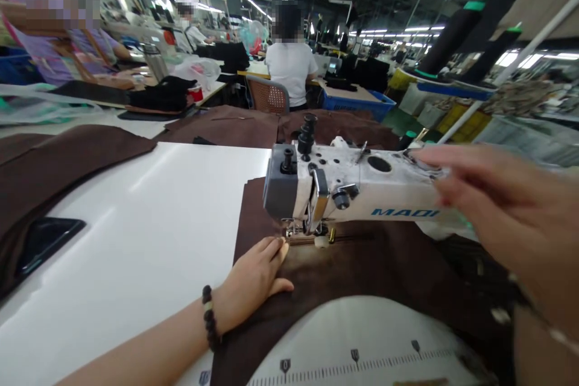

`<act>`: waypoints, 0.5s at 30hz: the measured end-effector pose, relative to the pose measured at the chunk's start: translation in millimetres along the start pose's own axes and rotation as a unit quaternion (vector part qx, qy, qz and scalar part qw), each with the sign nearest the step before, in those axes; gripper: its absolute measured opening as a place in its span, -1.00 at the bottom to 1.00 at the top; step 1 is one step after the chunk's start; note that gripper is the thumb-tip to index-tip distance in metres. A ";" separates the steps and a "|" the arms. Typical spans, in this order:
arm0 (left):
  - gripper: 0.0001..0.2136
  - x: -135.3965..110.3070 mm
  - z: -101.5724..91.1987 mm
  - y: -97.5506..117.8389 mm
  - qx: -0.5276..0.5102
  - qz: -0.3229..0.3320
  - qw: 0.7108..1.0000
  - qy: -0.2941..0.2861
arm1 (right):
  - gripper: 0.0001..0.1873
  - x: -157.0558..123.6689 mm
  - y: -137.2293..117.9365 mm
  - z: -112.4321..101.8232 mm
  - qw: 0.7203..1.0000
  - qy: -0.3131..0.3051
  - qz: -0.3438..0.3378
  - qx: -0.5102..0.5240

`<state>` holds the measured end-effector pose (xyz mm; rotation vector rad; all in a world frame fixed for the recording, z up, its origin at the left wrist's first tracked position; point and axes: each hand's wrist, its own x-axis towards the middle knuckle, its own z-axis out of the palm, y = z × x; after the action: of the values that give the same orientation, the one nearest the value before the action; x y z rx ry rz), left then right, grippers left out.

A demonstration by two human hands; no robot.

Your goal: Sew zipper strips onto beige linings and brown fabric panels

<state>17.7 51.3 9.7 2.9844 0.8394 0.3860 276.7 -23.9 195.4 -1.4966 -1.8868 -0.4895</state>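
My left hand lies flat on a dark brown cloth, fingers stretched out and thumb apart. Its fingertips, with something pale yellow on them, are right beside the presser foot of a white sewing machine. The brown cloth passes under the foot and spreads to the right beneath the machine arm. My right hand, blurred by motion, is raised at the right over the machine arm. Its fingers reach left near the top of the arm, looking stretched out, with nothing visible in them. Whether they touch the machine I cannot tell.
A white curved plate with a ruler scale lies in front. More brown cloth covers the table at left and behind. A phone-like black object lies left. Black thread cones stand back right. A person in white sits ahead.
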 end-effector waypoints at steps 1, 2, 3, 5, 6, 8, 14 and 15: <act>-0.40 0.7 -0.8 0.2 -0.003 -0.002 1.000 0.000 | -0.66 19.5 10.8 -2.5 0.999 -0.007 -0.014 -0.043; -0.40 1.3 -1.8 0.7 -0.005 -0.004 1.000 -0.002 | -0.58 38.2 20.9 -1.0 0.997 -0.043 -0.029 -0.061; -0.39 1.7 -2.7 1.3 -0.007 -0.007 1.000 -0.005 | -0.53 55.2 29.5 2.8 0.992 -0.088 -0.038 -0.077; -0.38 2.1 -4.2 2.5 -0.011 -0.011 1.000 -0.010 | -0.40 81.8 40.4 11.4 0.967 -0.221 -0.035 -0.125; -0.38 2.0 -4.6 2.9 -0.013 -0.012 1.000 -0.012 | -0.30 91.1 42.5 13.7 0.953 -0.259 -0.028 -0.153; -0.38 1.5 -4.9 3.3 -0.018 -0.014 1.000 -0.012 | -0.14 102.8 42.3 12.2 0.941 -0.251 -0.030 -0.225; -0.42 2.5 -7.5 3.7 -0.048 -0.020 0.998 -0.026 | -0.25 108.5 47.9 -4.8 0.957 -0.037 -0.050 -0.282; -0.43 2.9 -7.9 3.8 -0.049 -0.020 0.998 -0.029 | -0.26 106.9 51.0 -5.0 0.966 -0.030 -0.003 -0.256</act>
<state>20.2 49.1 18.4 2.8684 0.8484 0.3274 314.3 62.0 268.0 -1.8438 -1.8991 -1.0046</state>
